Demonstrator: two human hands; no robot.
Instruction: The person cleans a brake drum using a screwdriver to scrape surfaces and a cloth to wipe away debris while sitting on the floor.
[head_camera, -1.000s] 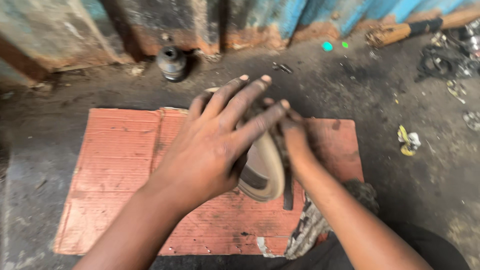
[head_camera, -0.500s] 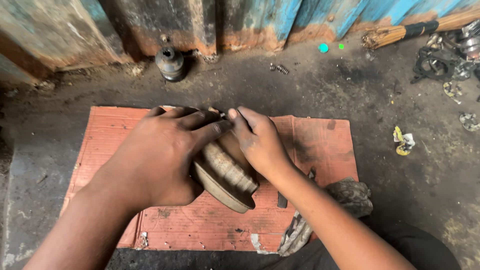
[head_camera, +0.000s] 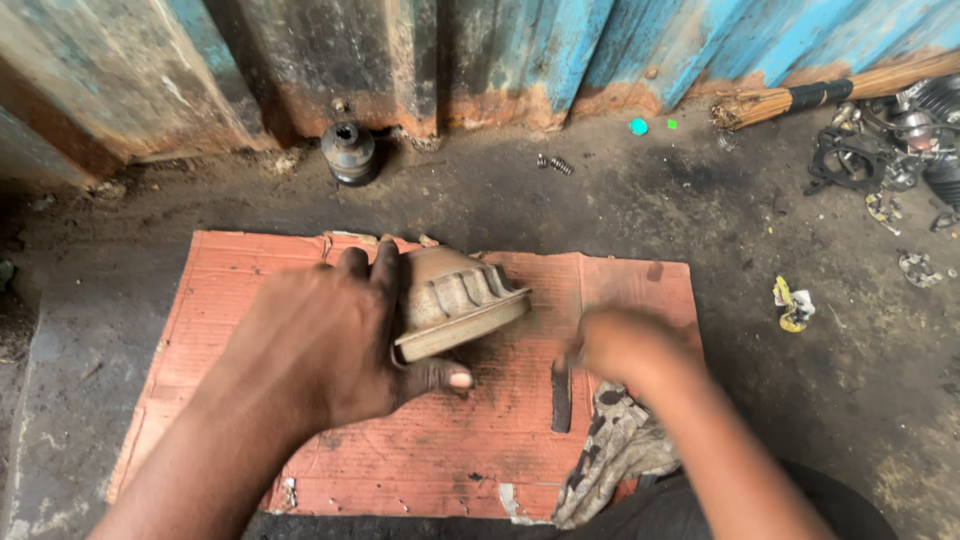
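Ribbed metal housing (head_camera: 455, 300) sits tilted on the red cardboard sheet (head_camera: 240, 290), near its far edge. Left hand (head_camera: 320, 345) grips it alone, fingers over top, thumb under rim. Right hand (head_camera: 625, 345) has let go since half a second ago, now blurred by the dark flat tool (head_camera: 561, 397); closed or spread, cannot tell. Rag (head_camera: 610, 460) at near edge. Bare cardboard left and near side.

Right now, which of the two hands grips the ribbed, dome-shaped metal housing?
The left hand grips the ribbed, dome-shaped metal housing; the blurred right hand is off it, by a dark flat tool.
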